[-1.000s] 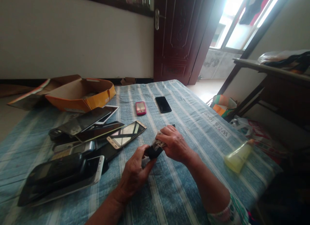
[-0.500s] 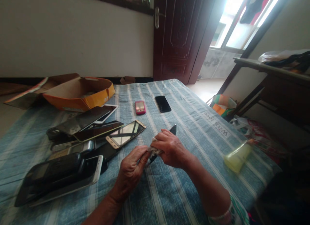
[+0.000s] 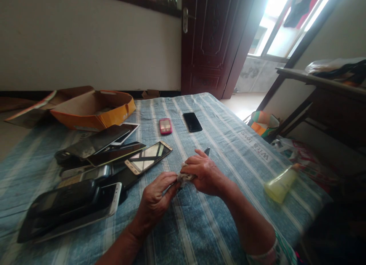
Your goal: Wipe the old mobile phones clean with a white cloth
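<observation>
My left hand pinches the near end of a thin dark phone, seen nearly edge-on above the bedspread. My right hand is closed around a crumpled white cloth and presses it against that phone. Most of the phone is hidden by my fingers; only its far tip and a bit near the left fingertips show. Left of my hands lies a gold phone with a reflective screen. Beyond them are a small pink-rimmed device and a black phone, both lying flat.
Several old phones are heaped at the left, in front of an open orange cardboard box. A yellow translucent bottle lies to the right on the blue striped cloth. A shelf stands beyond the right edge.
My right hand and the white cloth have shifted slightly along the phone, leaving less of its far end showing. My left hand keeps its pinch almost in place.
</observation>
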Demonstrator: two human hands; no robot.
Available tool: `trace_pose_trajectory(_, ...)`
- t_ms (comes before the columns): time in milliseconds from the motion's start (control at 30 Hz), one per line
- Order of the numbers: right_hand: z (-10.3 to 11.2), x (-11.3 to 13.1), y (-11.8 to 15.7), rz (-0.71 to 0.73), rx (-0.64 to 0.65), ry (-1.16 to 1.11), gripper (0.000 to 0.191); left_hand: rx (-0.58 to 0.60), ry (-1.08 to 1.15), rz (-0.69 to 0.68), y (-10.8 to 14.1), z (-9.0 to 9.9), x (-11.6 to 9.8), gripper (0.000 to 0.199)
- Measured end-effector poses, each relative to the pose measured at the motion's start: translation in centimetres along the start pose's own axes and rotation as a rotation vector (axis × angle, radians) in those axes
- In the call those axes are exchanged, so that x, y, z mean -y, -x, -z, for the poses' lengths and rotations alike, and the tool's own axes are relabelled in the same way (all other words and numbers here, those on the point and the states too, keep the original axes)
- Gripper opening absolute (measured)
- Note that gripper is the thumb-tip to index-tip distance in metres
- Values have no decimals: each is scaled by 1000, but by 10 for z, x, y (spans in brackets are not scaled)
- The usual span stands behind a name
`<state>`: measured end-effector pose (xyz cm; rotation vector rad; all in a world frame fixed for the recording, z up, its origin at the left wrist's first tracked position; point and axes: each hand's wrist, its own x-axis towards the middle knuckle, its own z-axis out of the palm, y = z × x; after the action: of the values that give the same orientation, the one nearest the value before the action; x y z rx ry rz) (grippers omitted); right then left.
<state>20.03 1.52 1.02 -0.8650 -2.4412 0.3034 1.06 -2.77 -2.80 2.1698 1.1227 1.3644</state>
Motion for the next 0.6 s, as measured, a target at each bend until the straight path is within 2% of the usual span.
trace_pose_trajectory(167,13,-24,4,-73,-37,-12,21,-13,-39,-27,1,-1,3,11)
trace_pose_trajectory(400,17,-65,14,-179,-200,-114,25,-13,-51,-69,2,0,3,9)
trace_pose_trajectory(533,15,-75,18,-206,-286,-277,28,-14,-53,-73,2,-1,3,10)
trace_pose_trajectory(600,14,-75,18,-199,-309,-288,28,-20,-64,-72,2,-2,2,10)
